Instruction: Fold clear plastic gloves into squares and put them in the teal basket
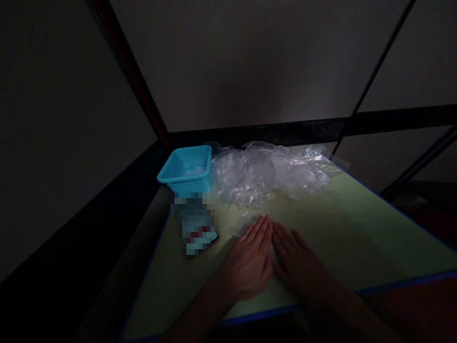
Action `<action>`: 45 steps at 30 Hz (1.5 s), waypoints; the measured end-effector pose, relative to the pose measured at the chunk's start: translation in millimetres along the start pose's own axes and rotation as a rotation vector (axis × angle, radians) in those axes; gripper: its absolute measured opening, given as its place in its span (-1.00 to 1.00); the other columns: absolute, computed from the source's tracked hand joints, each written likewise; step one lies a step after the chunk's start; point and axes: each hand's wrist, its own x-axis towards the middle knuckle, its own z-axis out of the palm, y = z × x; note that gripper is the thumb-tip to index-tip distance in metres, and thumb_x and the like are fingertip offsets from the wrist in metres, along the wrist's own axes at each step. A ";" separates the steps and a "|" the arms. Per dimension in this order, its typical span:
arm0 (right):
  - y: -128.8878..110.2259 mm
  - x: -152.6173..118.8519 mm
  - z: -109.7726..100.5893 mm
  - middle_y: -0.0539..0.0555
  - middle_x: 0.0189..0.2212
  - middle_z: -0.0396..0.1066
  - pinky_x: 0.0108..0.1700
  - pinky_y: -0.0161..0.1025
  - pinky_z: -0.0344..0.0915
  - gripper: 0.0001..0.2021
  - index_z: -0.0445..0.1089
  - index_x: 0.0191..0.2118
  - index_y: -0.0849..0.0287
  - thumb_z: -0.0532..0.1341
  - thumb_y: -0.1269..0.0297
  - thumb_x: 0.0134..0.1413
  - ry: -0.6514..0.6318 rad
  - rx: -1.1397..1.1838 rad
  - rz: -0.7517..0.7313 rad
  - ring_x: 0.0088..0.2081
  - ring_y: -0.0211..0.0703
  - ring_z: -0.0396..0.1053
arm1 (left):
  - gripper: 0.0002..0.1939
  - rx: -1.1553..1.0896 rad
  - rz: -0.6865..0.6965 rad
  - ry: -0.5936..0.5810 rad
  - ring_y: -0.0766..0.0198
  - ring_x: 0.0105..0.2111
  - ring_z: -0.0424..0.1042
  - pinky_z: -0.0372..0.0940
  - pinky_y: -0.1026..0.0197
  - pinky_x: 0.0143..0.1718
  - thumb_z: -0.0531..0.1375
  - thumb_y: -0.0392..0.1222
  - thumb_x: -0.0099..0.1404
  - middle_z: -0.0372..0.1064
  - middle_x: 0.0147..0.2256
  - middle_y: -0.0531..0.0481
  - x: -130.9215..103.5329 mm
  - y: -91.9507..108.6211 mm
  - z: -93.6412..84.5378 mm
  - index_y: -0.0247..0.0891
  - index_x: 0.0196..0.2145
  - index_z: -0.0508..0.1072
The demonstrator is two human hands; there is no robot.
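My left hand (250, 262) is flat with its fingers straight and close together. It isn't grabbing anything; it lies over part of a clear plastic piece (241, 226) on the table (364, 233), near the middle. The bit I can see pokes out past my fingers, on the far left side. My right hand (295, 255) is flat too, not curled, and its fingertips are right by my left ones. I can't tell how much plastic is under my palms.

I think the plastic is very light, thin and floppy. It looks shiny, so it may slip and crease, and a hard pull could tear it. The best place to pinch it is the loose edge at the far left.

Farther away is a big crinkly plastic heap (264, 176). A blue tub (183, 181) sits left of it, and a blurry phone-like thing (196, 228) lies nearer.
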 end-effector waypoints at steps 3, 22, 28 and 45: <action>1.0 -0.4 -2.2 0.30 0.22 -0.01 0.16 0.10 0.05 -0.46 0.04 0.21 0.41 -0.02 0.24 0.16 -0.028 -0.010 0.005 0.24 0.05 -0.10 | -0.42 -0.010 0.015 0.012 0.20 0.26 -0.38 -0.21 0.12 0.25 -0.14 -0.11 0.36 -0.28 0.27 -0.21 1.0 1.4 8.9 -0.47 0.24 -0.14; -0.7 -2.0 -9.8 0.39 0.21 -0.06 0.17 0.07 0.03 -0.42 0.00 0.22 0.47 -0.04 0.13 0.21 -0.012 -0.024 -0.012 0.24 0.09 -0.13 | -0.30 0.097 -0.146 0.039 0.07 0.25 -0.19 -0.12 0.05 0.21 -0.04 0.11 0.32 -0.19 0.25 -0.27 6.6 -27.8 16.0 -0.50 0.21 0.00; 2.2 -3.7 -6.4 0.40 0.21 -0.06 0.15 0.07 0.07 -0.41 0.02 0.21 0.48 -0.06 0.11 0.22 0.010 -0.051 -0.024 0.24 0.09 -0.12 | -0.22 0.101 -0.221 0.074 0.00 0.24 -0.18 -0.08 0.01 0.20 -0.01 0.16 0.28 -0.18 0.23 -0.39 7.2 -27.7 20.0 -0.61 0.19 0.01; 41.3 8.2 -20.0 0.24 -0.11 0.37 -0.07 -0.08 0.28 -0.72 0.31 -0.08 0.25 0.03 0.24 0.17 0.096 0.646 0.306 -0.09 -0.03 0.34 | -0.16 0.127 -0.230 0.114 -0.04 0.23 -0.15 -0.05 -0.02 0.18 0.03 0.20 0.22 -0.13 0.22 -0.43 8.2 -30.3 19.2 -0.63 0.17 0.04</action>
